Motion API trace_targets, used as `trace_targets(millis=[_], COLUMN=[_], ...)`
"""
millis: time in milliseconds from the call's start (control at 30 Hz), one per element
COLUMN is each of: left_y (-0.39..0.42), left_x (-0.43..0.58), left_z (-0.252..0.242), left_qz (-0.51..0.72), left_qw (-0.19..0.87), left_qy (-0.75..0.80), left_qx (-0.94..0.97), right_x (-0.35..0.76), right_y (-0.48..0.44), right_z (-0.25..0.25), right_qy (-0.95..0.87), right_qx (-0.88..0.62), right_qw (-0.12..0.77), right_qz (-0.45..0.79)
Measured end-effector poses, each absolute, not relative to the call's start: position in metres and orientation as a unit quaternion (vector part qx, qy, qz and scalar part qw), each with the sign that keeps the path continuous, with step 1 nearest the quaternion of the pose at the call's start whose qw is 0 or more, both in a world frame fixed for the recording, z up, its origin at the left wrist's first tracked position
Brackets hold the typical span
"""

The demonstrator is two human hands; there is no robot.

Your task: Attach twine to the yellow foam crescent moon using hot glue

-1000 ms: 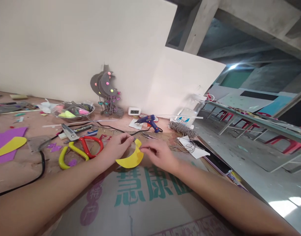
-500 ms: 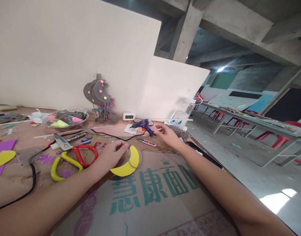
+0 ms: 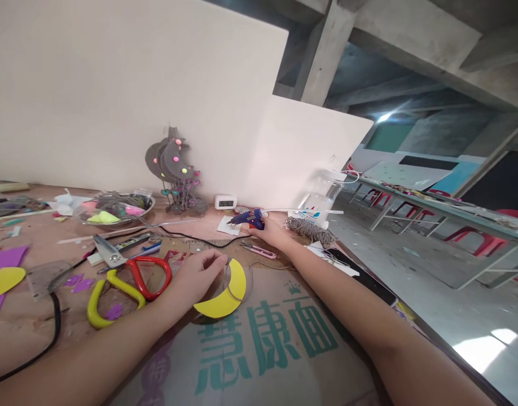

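My left hand point(image 3: 198, 277) is closed, thumb and fingers pinched at the upper end of a yellow crescent moon cutout point(image 3: 230, 298), just above the printed sheet. A thin grey cord runs across the crescent; the fingertips partly hide where they grip. Farther off, my right hand point(image 3: 272, 233) is wrapped around the handle of a blue hot glue gun point(image 3: 251, 216), whose nozzle points left over a small white paper point(image 3: 229, 226). Just nearer than the glue gun lies a pair of pink thread snips point(image 3: 259, 251). Left of my left hand are large scissors point(image 3: 149, 279) with red and yellow handles.
Grey crescent ornaments with pompoms point(image 3: 174, 160) stand by the white board. A bowl of craft bits point(image 3: 115, 208), a white digital clock point(image 3: 225, 202), grey yarn point(image 3: 312, 230) and a clear plastic jar point(image 3: 322, 194) line the back. A black cord point(image 3: 200, 241) crosses the table.
My right hand has moved from beside the glue gun onto its handle and closed around it. My left hand keeps the yellow crescent; the view has shifted slightly.
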State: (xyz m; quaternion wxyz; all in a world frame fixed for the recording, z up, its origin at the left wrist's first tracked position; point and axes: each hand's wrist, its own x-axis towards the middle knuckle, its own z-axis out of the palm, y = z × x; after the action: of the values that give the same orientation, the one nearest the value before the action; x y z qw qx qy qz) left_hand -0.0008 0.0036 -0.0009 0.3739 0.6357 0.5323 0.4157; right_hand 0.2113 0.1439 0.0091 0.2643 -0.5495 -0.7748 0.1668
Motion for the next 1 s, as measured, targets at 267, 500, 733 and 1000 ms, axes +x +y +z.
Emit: trace_targets(millis=[267, 500, 733, 1000], left_y=[0.003, 0.004, 0.002, 0.003], left_x=[0.000, -0.001, -0.001, 0.000], left_z=[0.000, -0.004, 0.000, -0.005], left_qz=[0.431, 0.434, 0.427, 0.440], left_qw=[0.372, 0.372, 0.361, 0.369], left_qy=[0.525, 0.520, 0.521, 0.525], left_qx=[0.633, 0.635, 0.645, 0.628], right_x=[0.221, 0.225, 0.232, 0.233], right_y=[0.146, 0.096, 0.029, 0.009], right_z=[0.013, 0.034, 0.022, 0.016], right_qy=[-0.761, -0.776, -0.744, -0.779], right_qx=[-0.565, -0.502, -0.451, -0.422], right_qw=[0.265, 0.290, 0.362, 0.315], right_qz=[0.179, 0.251, 0.334, 0.340])
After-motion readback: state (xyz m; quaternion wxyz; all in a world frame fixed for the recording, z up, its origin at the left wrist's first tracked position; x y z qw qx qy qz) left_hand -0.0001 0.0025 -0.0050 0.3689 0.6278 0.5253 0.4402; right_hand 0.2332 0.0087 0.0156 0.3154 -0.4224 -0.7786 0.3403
